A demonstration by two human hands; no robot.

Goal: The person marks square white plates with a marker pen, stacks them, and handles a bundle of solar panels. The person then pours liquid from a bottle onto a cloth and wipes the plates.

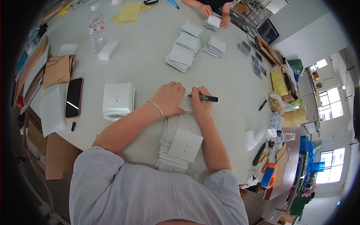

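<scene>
In the head view, the right hand (201,103) is clamped on a black marker (209,98), whose tip meets a white packet (188,90) lying between the two hands. The left hand (170,98) rests palm down over that packet's edge, thumb apart from the fingers. From the hands, a spread of packets (186,145) lies at six o'clock, a squared stack (117,98) at nine, a phone (74,98) beyond it, and several piles (182,56) at twelve. At one o'clock, a co-worker's hands (206,10) hold a small pile (213,21).
</scene>
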